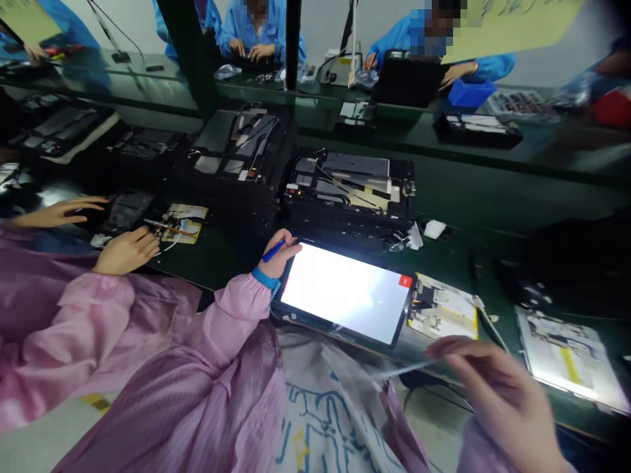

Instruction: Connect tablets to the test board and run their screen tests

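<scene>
Two hands: left hand (282,255) pinching blue pen (273,250) beside tablet (345,291), right hand (497,387) pinching clear film (409,369); no legible writing.

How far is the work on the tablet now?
Done: the tablet lies face up, screen lit white. In hand: the left hand rests at its corner with a blue tool; the blurred right hand pulls a clear film. Left: open units wait behind.

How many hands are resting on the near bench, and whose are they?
3. The wearer's left hand holds a blue pen at the tablet's left edge. A neighbour's two hands lie further left. The wearer's right hand is raised, blurred.
</scene>
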`<state>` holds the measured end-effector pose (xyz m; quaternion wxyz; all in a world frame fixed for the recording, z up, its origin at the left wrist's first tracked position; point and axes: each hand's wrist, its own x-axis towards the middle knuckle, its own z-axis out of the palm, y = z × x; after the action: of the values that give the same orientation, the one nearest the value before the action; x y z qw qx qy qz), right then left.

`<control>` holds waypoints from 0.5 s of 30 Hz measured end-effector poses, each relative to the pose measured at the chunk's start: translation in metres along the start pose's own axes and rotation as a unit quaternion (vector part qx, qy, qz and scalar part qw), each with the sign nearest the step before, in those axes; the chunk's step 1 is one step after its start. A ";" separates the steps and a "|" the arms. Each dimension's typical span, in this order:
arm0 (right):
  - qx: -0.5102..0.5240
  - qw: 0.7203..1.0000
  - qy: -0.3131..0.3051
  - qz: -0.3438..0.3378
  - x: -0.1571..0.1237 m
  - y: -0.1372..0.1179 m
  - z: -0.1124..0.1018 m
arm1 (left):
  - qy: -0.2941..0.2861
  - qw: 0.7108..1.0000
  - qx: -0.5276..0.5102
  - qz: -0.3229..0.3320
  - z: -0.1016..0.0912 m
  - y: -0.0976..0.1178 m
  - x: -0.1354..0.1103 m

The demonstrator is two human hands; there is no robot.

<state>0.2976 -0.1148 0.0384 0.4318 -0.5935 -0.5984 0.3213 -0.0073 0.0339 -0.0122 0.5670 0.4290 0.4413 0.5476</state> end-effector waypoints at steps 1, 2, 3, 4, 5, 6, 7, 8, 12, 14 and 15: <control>0.009 0.997 -0.068 -0.019 0.002 -0.003 0.009 | -0.007 1.000 0.005 0.003 0.000 -0.001 0.000; 0.022 0.992 -0.120 -0.042 0.003 -0.007 0.019 | -0.013 1.000 0.015 0.007 -0.001 -0.001 -0.001; 0.023 0.985 -0.160 -0.067 0.005 -0.010 0.030 | -0.016 0.999 0.030 0.012 0.000 -0.001 -0.001; 0.024 0.977 -0.188 -0.095 0.006 -0.014 0.040 | -0.016 0.999 0.047 0.015 0.000 0.000 -0.002; 0.021 0.969 -0.213 -0.122 0.007 -0.017 0.050 | -0.014 0.998 0.062 0.016 0.001 0.001 -0.003; 0.016 0.960 -0.239 -0.145 0.007 -0.021 0.059 | -0.013 0.997 0.071 0.015 0.001 0.002 -0.004; 0.011 0.950 -0.267 -0.162 0.006 -0.024 0.067 | -0.011 0.997 0.072 0.015 0.002 0.003 -0.005; 0.008 0.938 -0.298 -0.175 0.005 -0.027 0.074 | -0.009 0.998 0.068 0.015 0.002 0.004 -0.005; 0.034 0.887 -0.418 -0.196 -0.001 -0.037 0.091 | -0.015 0.999 0.032 0.021 0.002 0.001 -0.002; 0.045 0.871 -0.447 -0.199 -0.003 -0.038 0.094 | -0.012 1.000 0.022 0.013 0.002 -0.002 0.000; 0.046 0.868 -0.451 -0.201 -0.004 -0.037 0.093 | -0.006 1.000 0.018 0.007 0.002 -0.003 0.000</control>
<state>0.1974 -0.1102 0.0317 0.1964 -0.2306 -0.8189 0.4874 -0.0051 0.0335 -0.0146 0.5580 0.4454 0.4445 0.5410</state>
